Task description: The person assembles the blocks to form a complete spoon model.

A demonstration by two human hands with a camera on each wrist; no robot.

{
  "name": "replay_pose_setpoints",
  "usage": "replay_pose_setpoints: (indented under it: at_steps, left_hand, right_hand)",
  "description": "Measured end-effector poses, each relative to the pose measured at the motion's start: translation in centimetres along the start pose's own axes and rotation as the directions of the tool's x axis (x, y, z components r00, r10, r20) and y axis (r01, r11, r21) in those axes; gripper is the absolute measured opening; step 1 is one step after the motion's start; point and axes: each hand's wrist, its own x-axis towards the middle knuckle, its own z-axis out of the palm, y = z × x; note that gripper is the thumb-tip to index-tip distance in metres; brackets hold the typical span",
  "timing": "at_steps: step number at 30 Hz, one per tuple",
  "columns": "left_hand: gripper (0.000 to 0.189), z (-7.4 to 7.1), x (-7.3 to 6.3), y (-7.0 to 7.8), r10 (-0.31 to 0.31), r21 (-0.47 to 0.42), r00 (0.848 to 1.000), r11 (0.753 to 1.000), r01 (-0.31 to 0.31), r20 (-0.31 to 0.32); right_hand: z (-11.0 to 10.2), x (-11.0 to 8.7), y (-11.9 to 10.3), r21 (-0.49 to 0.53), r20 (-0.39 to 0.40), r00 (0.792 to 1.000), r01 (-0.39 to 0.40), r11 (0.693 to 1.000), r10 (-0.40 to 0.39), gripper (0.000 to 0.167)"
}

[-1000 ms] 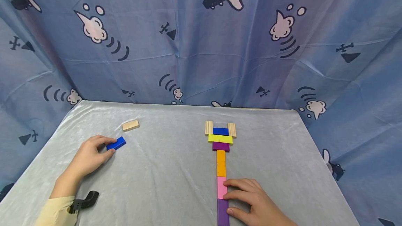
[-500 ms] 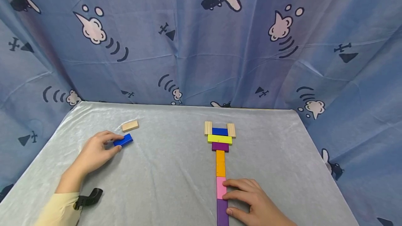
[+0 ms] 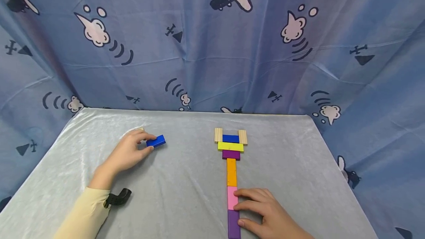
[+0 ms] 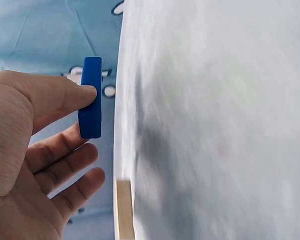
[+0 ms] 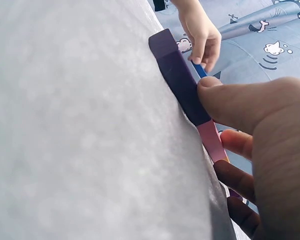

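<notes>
My left hand [image 3: 126, 154] pinches a blue wooden block [image 3: 159, 141] between thumb and fingers, above the table's left half. In the left wrist view the block [image 4: 91, 122] is held off the cloth, with the other fingers spread below it. Mostly hidden behind this hand lies a plain wooden block [image 4: 123, 210]. My right hand [image 3: 267, 211] rests beside a column of blocks, fingertips at the right side of a pink block [image 3: 231, 198] and the thumb against a purple block [image 3: 233, 226].
Above the pink block the column continues with an orange block [image 3: 231, 172], a dark purple block [image 3: 231, 154] and a yellow block [image 3: 230, 147]. Another blue block [image 3: 230, 138] sits between two plain blocks at its top. A patterned blue curtain [image 3: 206, 65] hangs behind the table.
My left hand has carried the blue block rightward and slightly away from me, now covering most of the loose plain block. The right hand stays by the column.
</notes>
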Motion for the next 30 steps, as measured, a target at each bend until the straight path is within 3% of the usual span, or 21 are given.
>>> replay_pose_setpoints:
  at_steps: [4, 21, 30]
  left_hand:
    - [0.03, 0.9, 1.3, 0.8, 0.039, -0.004, 0.999, 0.999, -0.039, 0.009]
    - [0.026, 4.9, 5.9, 4.9, 0.104, -0.026, 0.991, 0.994, -0.102, 0.088]
    - [0.026, 6.7, 8.7, 6.1, 0.142, -0.019, 0.983, 0.99, -0.141, 0.114]
  right_hand:
    - [0.1, 0.1, 0.0, 0.004, 0.0, 1.0, -0.003, 1.0, 0.003, 0.024]
    - [-0.2, 0.2, 0.1, -0.002, -0.003, 1.0, 0.027, 1.0, -0.027, 0.023]
    - [0.0, 0.1, 0.1, 0.013, 0.013, 1.0, -0.004, 1.0, 0.003, 0.024]
